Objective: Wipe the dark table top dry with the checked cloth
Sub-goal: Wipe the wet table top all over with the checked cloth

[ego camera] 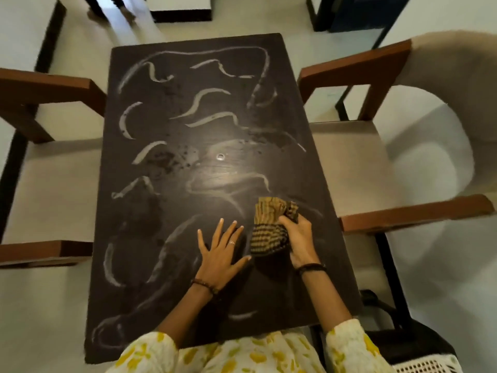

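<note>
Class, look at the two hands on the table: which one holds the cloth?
The right hand grips the bunched checked cloth; the left hand lies flat, fingers spread, on the dark table top.

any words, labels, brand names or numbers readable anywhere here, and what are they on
None: no text can be read in this view.
The dark table top bears only pale wet streaks, no writing.
The checked cloth held by the right hand shows only its woven pattern.
The chairs and the patterned sleeves carry no labels.
</note>
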